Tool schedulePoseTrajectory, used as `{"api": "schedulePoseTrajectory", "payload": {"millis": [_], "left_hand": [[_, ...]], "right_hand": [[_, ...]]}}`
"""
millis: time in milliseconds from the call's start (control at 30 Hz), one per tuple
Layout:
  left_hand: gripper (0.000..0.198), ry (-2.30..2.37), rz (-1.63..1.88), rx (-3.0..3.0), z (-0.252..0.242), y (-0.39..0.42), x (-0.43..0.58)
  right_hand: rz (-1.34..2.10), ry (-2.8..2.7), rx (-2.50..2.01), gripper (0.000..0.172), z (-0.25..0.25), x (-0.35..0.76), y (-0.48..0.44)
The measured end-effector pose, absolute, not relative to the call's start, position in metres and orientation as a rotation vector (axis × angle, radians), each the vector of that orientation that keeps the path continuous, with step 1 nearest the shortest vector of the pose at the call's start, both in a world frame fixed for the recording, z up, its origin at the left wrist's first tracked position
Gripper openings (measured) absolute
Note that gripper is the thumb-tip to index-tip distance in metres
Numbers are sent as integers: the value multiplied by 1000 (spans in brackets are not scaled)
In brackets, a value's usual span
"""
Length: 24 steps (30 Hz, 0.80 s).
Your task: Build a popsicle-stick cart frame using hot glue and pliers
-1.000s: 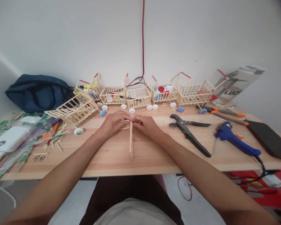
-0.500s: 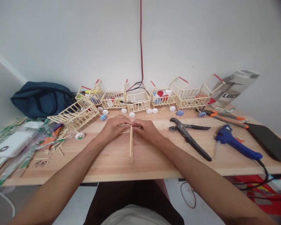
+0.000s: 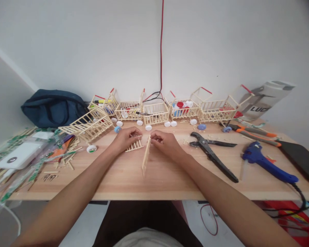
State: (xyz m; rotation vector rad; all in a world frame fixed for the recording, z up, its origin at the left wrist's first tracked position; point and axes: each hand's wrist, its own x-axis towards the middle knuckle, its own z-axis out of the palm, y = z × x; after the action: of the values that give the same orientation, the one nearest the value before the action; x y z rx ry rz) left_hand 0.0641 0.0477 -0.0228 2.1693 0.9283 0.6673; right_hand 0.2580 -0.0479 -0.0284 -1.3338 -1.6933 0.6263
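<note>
My left hand (image 3: 127, 139) is closed on a small lattice panel of wooden sticks (image 3: 134, 145), low over the table. My right hand (image 3: 162, 141) pinches the far end of a longer wooden stick panel (image 3: 145, 154), which stands on edge and points toward me. A small gap separates the two panels. Behind my hands, several miniature stick-built shopping carts (image 3: 156, 115) with bottle-cap wheels and red handles stand in a row. Another stick cart (image 3: 89, 125) sits tilted beyond my left forearm.
Black cutters (image 3: 211, 154), a blue glue gun (image 3: 267, 161) and orange-handled pliers (image 3: 257, 133) lie to the right. A dark blue pouch (image 3: 54, 108), a white power bank (image 3: 25, 151) and loose sticks (image 3: 69, 159) are on the left. A printed bag (image 3: 265, 101) leans against the wall.
My hands have moved apart, so the small panel has separated from the longer one. The longer panel has tilted slightly. The whole view has shifted a little.
</note>
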Motion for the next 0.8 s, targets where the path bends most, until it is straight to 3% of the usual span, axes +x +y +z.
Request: {"api": "schedulePoseTrajectory", "payload": {"millis": [367,800], "left_hand": [[22,947,641,2112,-24,47,65],[33,808,719,1754,-11,39,61]], "right_hand": [[654,-1710,-1331,10,-32,260,-48],[784,-1653,-1321,10,-33,257,-48]]}}
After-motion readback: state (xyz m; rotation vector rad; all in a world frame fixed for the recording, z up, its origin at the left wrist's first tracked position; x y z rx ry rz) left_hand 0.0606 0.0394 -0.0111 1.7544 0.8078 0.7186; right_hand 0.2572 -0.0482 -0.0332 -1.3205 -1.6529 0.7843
